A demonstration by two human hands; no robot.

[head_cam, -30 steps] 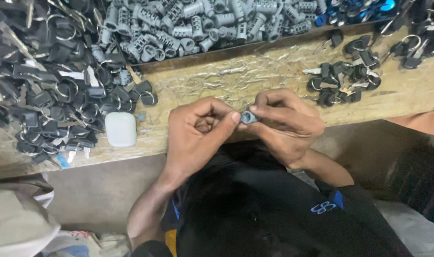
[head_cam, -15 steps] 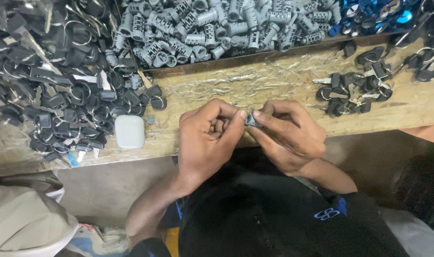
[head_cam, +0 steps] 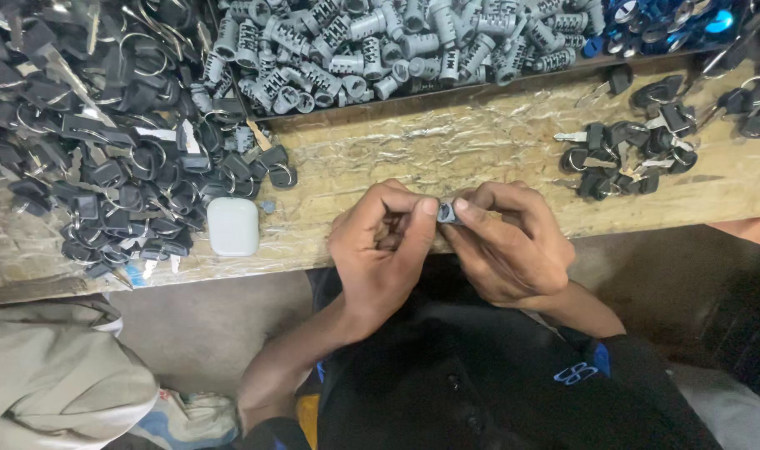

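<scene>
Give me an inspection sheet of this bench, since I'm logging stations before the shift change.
Surface: wooden bench under crinkled clear film.
Job's things: small grey lock cylinder pinched between left hand and right hand.
Clutter: heap of black-headed keys at left; tray of grey cylinders; smaller key group at right; blue parts; white case.
Fingers: both hands closed on the cylinder.
Cables: nothing seen.
Surroundings: grey cloth lower left.
</scene>
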